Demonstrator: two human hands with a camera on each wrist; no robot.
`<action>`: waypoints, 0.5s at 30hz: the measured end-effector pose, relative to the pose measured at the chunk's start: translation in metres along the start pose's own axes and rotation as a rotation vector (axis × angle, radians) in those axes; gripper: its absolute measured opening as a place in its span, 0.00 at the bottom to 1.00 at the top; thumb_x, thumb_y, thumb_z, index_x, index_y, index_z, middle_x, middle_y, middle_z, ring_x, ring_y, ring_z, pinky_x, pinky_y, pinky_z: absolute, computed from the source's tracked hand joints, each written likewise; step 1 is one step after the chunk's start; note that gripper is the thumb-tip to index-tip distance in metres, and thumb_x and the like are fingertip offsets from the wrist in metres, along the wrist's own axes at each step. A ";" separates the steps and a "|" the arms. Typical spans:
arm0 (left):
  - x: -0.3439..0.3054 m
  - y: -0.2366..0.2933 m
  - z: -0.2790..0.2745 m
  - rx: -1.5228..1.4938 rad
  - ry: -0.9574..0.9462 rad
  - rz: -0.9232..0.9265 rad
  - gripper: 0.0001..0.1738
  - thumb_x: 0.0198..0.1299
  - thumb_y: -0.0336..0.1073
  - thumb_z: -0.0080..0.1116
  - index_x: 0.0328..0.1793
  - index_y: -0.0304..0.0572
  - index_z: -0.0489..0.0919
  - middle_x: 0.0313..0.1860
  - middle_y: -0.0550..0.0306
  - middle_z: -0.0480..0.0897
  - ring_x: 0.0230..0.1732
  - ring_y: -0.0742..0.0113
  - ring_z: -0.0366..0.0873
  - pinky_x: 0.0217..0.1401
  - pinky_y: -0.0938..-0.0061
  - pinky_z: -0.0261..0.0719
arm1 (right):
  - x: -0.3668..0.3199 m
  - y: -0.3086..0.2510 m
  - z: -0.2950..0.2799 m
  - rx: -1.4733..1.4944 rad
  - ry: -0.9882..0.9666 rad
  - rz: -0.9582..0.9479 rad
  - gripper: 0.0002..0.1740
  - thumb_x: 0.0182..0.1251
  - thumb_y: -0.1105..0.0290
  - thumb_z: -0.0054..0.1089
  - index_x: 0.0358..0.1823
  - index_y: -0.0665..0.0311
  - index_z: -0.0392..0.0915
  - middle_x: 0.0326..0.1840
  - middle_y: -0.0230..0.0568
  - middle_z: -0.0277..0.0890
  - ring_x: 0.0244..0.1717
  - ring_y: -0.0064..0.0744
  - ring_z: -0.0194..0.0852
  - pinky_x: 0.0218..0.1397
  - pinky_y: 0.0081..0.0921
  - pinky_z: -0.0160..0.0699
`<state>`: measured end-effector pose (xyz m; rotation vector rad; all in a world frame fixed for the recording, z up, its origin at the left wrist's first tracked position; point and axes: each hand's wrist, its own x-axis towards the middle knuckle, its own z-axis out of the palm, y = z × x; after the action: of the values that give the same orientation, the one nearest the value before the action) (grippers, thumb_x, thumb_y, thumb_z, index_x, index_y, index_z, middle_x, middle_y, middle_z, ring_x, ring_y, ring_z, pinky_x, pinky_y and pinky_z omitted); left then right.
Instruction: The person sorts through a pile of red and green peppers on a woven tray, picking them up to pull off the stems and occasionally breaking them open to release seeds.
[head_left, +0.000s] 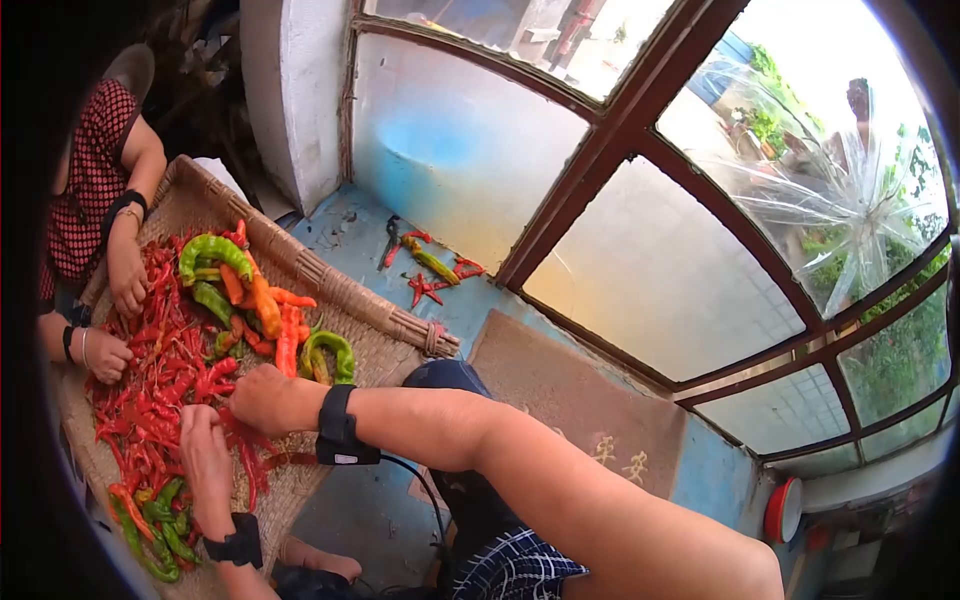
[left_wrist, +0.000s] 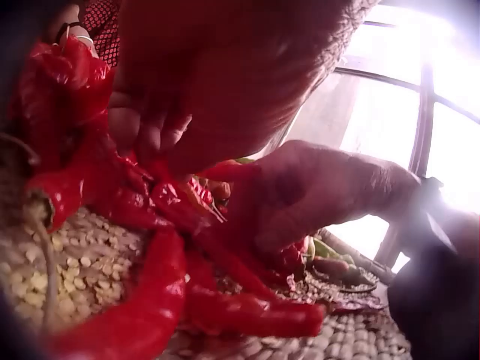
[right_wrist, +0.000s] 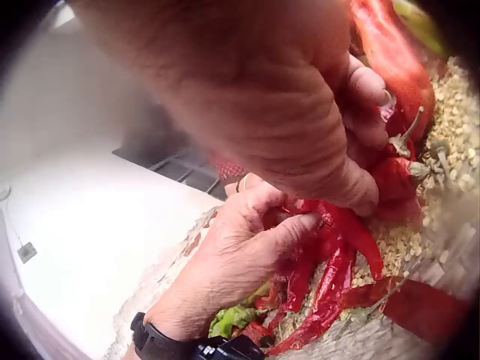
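Red chili peppers (head_left: 165, 370) lie heaped on a large woven tray (head_left: 290, 255). My left hand (head_left: 207, 465) is at the near side of the heap. In the right wrist view its thumb and fingers pinch a red chili pepper (right_wrist: 351, 232). My right hand (head_left: 275, 400) is just beside it, bent down over the heap. Its thumb and fingers close on a red pepper (right_wrist: 397, 180) with a stalk, partly hidden by the hand. More red peppers (left_wrist: 142, 300) lie under and around both hands, with pale loose seeds (left_wrist: 82, 281) on the weave.
Across the tray, another person's hands (head_left: 105, 355) work at the same heap. Larger orange peppers (head_left: 262, 300) and green peppers (head_left: 215, 255) lie toward the window side; slim green ones (head_left: 165, 530) lie near the front. Some peppers (head_left: 430, 265) are on the blue floor by the window.
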<state>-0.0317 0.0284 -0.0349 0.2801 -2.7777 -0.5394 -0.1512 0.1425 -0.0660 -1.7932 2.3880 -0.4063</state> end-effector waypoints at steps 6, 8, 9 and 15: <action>0.001 -0.039 -0.026 -0.020 0.288 -0.162 0.05 0.63 0.25 0.47 0.43 0.31 0.68 0.37 0.42 0.73 0.40 0.48 0.72 0.47 0.62 0.69 | -0.004 0.005 -0.002 0.008 -0.064 -0.023 0.08 0.48 0.69 0.60 0.29 0.64 0.82 0.32 0.46 0.82 0.38 0.44 0.82 0.40 0.36 0.79; -0.001 -0.065 -0.038 0.232 0.416 -0.162 0.13 0.64 0.27 0.46 0.55 0.35 0.70 0.52 0.42 0.73 0.53 0.46 0.72 0.54 0.61 0.70 | -0.007 0.004 0.006 0.027 0.022 -0.029 0.08 0.48 0.68 0.60 0.28 0.64 0.81 0.31 0.46 0.81 0.38 0.45 0.82 0.39 0.37 0.79; -0.001 -0.067 -0.041 0.360 0.546 -0.163 0.17 0.64 0.27 0.45 0.59 0.36 0.70 0.57 0.43 0.72 0.57 0.46 0.70 0.58 0.59 0.69 | -0.007 0.004 0.010 0.023 0.023 -0.036 0.08 0.48 0.68 0.60 0.28 0.64 0.81 0.31 0.46 0.81 0.38 0.45 0.82 0.39 0.37 0.79; 0.001 -0.051 -0.017 0.375 0.195 -0.015 0.21 0.62 0.27 0.47 0.62 0.35 0.68 0.62 0.44 0.69 0.63 0.46 0.65 0.63 0.58 0.65 | -0.008 -0.002 -0.015 0.119 -0.024 -0.081 0.10 0.48 0.67 0.62 0.27 0.67 0.79 0.28 0.49 0.80 0.36 0.49 0.81 0.38 0.39 0.79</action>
<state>-0.0201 -0.0235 -0.0397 0.4099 -2.6687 0.0133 -0.1510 0.1520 -0.0520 -1.8352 2.2299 -0.5213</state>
